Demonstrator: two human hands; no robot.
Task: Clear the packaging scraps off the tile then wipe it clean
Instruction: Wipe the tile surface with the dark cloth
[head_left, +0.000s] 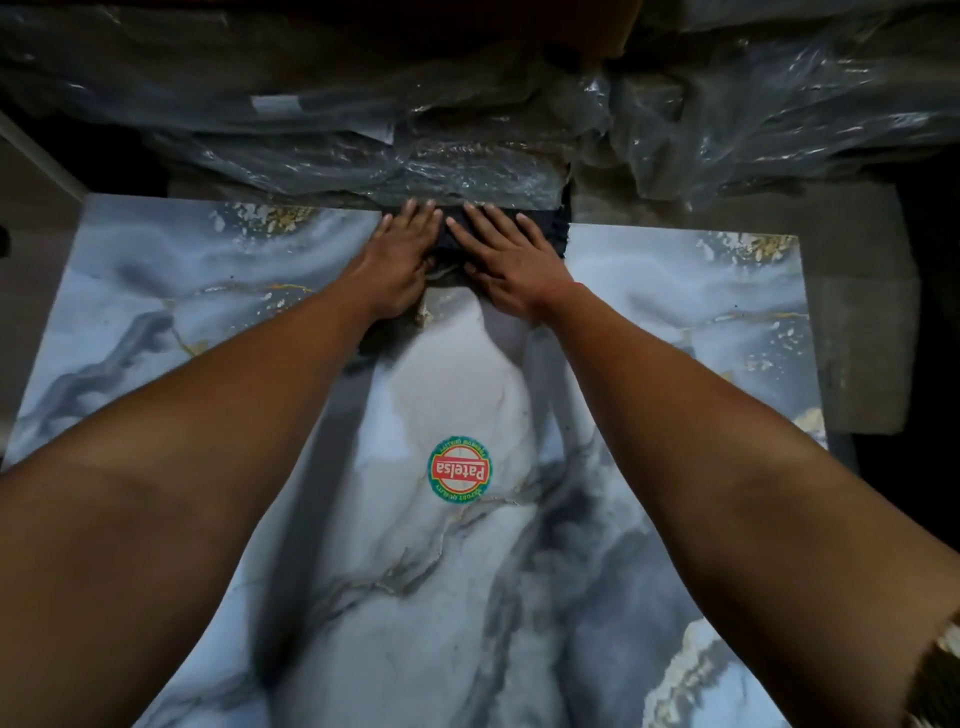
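Counted on inspection: one marble-patterned tile (467, 597), blue-grey with gold veining. One dark cloth (545, 231) at the tile's far edge, midway along it. Two bare hands, a left hand (400, 260) and a right hand (511, 265), both laid flat on the cloth. One round red-and-green sticker (460, 470) near the middle of the tile. Crumpled clear plastic wrap (467, 124) heaped beyond the far edge; separate sheets could not be counted. No loose scraps counted on the tile's visible surface.
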